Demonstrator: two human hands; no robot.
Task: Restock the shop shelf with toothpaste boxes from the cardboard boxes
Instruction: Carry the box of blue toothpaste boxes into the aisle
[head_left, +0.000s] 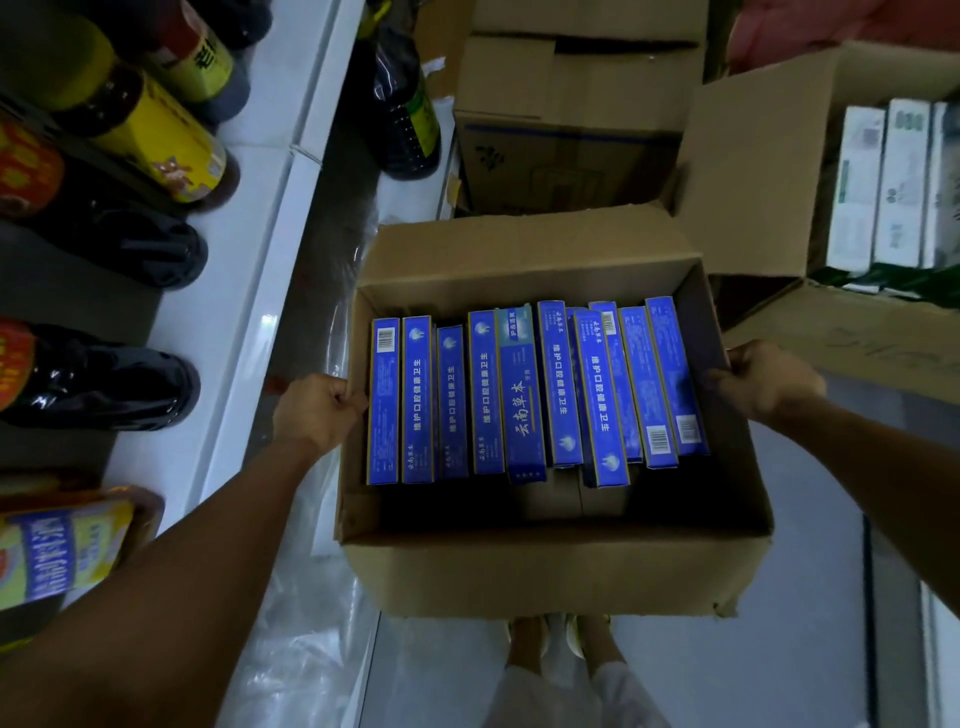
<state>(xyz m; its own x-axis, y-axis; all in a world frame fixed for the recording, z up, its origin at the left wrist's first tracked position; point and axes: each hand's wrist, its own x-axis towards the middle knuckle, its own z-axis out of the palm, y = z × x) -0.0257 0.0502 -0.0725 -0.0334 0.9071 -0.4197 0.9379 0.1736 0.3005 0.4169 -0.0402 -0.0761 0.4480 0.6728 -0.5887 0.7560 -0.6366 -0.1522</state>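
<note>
An open cardboard box (545, 566) hangs in front of me, above the floor and my feet. Inside it stand several blue toothpaste boxes (524, 395) in a row, on edge. My left hand (317, 410) grips the box's left wall, fingers curled over the rim. On the opposite side, my right hand (763, 384) grips the right wall in the same way. A second open cardboard box (753, 171) at the right holds white and green toothpaste boxes (883, 187).
A white shop shelf (249, 270) runs along the left, with dark sauce bottles (130, 114) on it. More bottles (405, 109) stand on the floor behind. A closed cardboard box (566, 119) sits at the back. Clear plastic sheeting (311, 623) lies at the shelf's foot.
</note>
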